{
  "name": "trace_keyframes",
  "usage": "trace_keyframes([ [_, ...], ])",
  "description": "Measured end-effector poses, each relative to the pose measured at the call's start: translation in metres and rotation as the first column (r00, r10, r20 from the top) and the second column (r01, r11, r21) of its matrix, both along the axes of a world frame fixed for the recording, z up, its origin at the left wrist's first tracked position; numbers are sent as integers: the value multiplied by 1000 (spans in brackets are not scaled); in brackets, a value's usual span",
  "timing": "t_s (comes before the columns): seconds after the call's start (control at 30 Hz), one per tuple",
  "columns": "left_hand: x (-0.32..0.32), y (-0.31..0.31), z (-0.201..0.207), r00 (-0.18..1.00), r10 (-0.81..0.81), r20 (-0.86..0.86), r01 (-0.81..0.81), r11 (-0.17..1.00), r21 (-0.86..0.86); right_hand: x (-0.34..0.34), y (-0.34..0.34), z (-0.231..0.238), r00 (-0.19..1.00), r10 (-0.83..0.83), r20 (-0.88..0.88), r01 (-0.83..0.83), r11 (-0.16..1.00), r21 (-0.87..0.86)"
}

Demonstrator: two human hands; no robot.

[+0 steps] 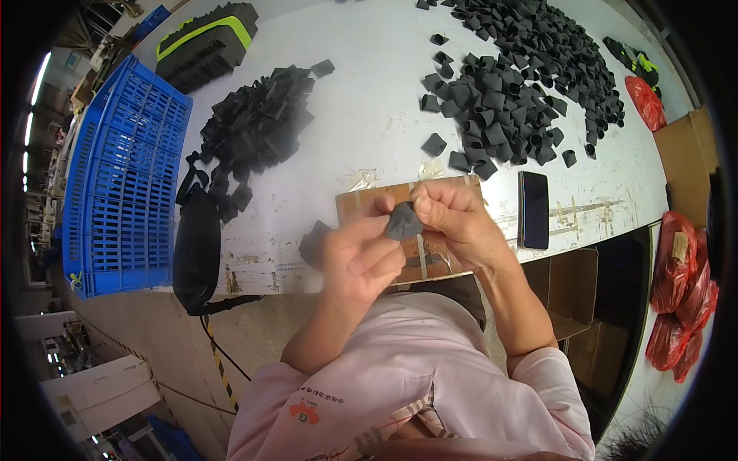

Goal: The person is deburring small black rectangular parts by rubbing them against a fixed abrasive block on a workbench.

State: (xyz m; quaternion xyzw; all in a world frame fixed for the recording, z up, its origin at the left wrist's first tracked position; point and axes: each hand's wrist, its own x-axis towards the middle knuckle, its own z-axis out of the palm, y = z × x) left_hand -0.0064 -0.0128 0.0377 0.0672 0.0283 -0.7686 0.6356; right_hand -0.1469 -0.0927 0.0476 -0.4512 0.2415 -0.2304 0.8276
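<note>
Both my hands are raised in front of me over a flattened piece of cardboard (350, 206) at the table's near edge. Between them is a small dark grey fabric piece (403, 223), folded or tube-like. My left hand (361, 253) is closed, its fingertips on the piece's left side. Thumb and fingers of my right hand (457, 219) pinch its upper right edge. Another dark fabric piece (314, 244) lies just left of my left hand, partly covered by it.
A pile of small dark fabric tubes (507, 107) spreads across the far right, a looser pile of flat dark pieces (257, 119) the left. A blue plastic crate (134, 177) and a black bag (197, 250) stand left. A phone (533, 211) lies right; red plastic bags (676, 284) are beyond.
</note>
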Motion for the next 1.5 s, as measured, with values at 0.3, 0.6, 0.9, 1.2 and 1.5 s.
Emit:
trace_keyframes([
  [0.3,-17,1,0,487,251,836,-238,960,-149,-5,9,-7,959,-213,-187,130,917,-377],
  [0.6,-7,1,-22,961,72,267,-90,994,58,0,12,-20,972,-204,-114,153,925,-348],
  [0.9,-13,-2,5,-153,511,846,-125,839,-530,-10,17,-9,877,-433,-207,157,666,-729],
  [1.2,-15,-1,3,396,452,799,-423,862,-278,-1,24,5,820,-557,132,134,-37,-990],
  [1.5,-17,9,-13,336,480,810,-389,854,-345,-3,18,-20,835,-522,171,148,-86,-985],
])
